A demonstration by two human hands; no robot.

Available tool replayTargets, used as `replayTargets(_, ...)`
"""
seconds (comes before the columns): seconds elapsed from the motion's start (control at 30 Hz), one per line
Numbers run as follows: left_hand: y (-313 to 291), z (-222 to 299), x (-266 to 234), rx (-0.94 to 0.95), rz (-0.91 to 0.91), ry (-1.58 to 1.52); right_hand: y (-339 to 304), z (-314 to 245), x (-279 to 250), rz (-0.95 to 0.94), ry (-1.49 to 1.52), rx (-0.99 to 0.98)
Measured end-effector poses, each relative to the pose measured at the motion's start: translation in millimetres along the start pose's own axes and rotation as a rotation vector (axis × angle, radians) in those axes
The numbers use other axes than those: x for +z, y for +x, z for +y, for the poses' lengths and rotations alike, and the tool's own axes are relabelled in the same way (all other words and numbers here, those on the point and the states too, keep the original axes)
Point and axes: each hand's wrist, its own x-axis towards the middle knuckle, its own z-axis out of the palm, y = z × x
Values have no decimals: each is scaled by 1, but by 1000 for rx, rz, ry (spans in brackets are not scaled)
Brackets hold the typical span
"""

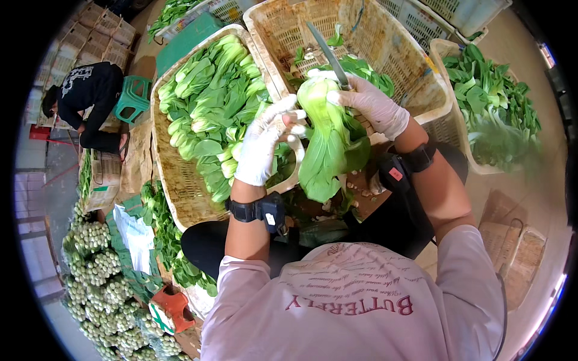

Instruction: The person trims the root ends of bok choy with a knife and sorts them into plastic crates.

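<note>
In my gloved right hand (372, 107) is a knife (328, 54), its blade pointing up and away. The same hand's thumb presses on a large bok choy (328, 144), held base up with its leaves hanging down. My gloved left hand (263, 141) is just left of the bok choy, fingers apart and partly curled; whether its fingertips touch the stalks is hard to see. Left of that hand, a cream basket (165, 174) holds rows of bok choy (211, 99). Beyond my right hand, another basket (415, 54) contains loose leaves and scraps.
To the right stands a basket of leafy greens (490, 96). A person (90, 96) bends beside a green stool (132, 99) at far left. Bagged pale green vegetables (102, 283) and an orange stool (173, 307) are at lower left. Trimmings lie on the floor before me.
</note>
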Motion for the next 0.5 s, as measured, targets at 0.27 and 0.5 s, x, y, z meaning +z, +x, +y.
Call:
replayTargets(0.27,12,-47,13,-76,-165,-288,7,13,8,24,20,33)
replayTargets(0.5,14,-42,29,47,102,115,11,29,0,190,-1021,-265)
